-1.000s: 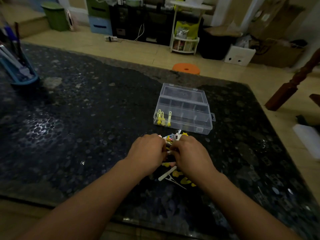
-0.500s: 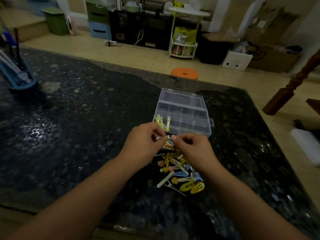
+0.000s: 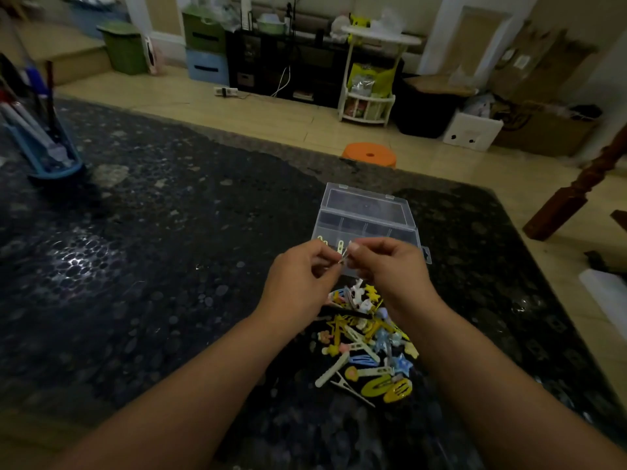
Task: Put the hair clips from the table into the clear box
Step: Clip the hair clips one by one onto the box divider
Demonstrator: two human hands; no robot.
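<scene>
Both hands have risen from the pile of hair clips [image 3: 364,347]; left hand [image 3: 298,283] and right hand [image 3: 390,269] pinch one pale clip [image 3: 343,257], probably aligning it, just before the clear box [image 3: 368,215].

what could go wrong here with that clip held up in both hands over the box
1. The small clip is only pinched between the fingertips of the left hand and right hand; it may slip and fall back onto the pile of hair clips or the dark table.
2. The clear box has narrow compartments, so a careless drop might land in the wrong one.
3. Dim light makes pale clips hard to see.
</scene>
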